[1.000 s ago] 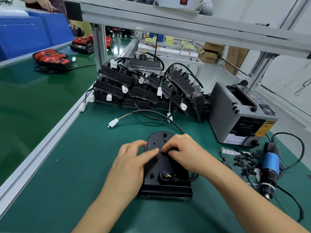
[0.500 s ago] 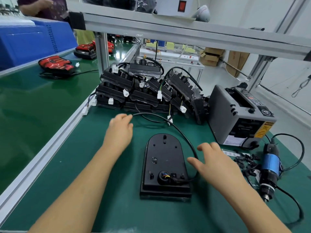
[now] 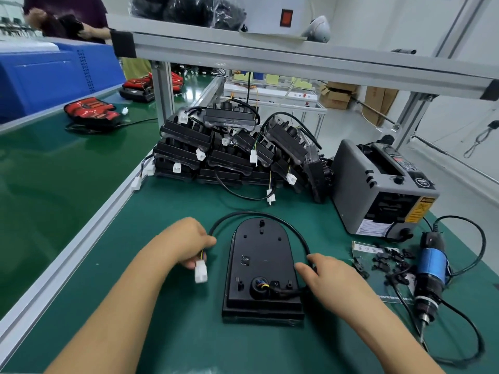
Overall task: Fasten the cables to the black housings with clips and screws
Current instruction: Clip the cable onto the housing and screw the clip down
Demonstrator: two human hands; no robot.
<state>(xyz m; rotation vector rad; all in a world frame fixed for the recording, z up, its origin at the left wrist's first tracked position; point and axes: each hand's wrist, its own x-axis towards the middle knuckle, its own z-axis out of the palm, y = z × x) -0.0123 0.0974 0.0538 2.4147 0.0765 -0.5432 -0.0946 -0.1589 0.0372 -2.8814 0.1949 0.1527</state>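
While the black housing (image 3: 262, 268) is lying flat on the green table (image 3: 175, 333), its rounded end pointing to twelve o'clock, the person is holding its cable (image 3: 270, 215) with both hands. The cable is leaving the socket near the housing's six o'clock end, running up the three o'clock side, arching round the rounded end just clear of it, and coming down at nine o'clock. The left hand (image 3: 189, 241) is sitting at nine o'clock of the housing, fingers curled and pinching the thin wires just above the white connector (image 3: 201, 271), which is dangling below them. The right hand (image 3: 326, 279) is at three o'clock, thumb and fingers gripping the cable beside the housing's edge. At twelve o'clock a pile of black housings (image 3: 232, 152) is lying heaped with their own cables. At two o'clock a grey machine (image 3: 378, 190) is standing. Past the right hand at three o'clock, small black clips (image 3: 388, 261) are lying scattered, and a blue electric screwdriver (image 3: 430, 271) is lying just beside them, bit pointing to six o'clock.
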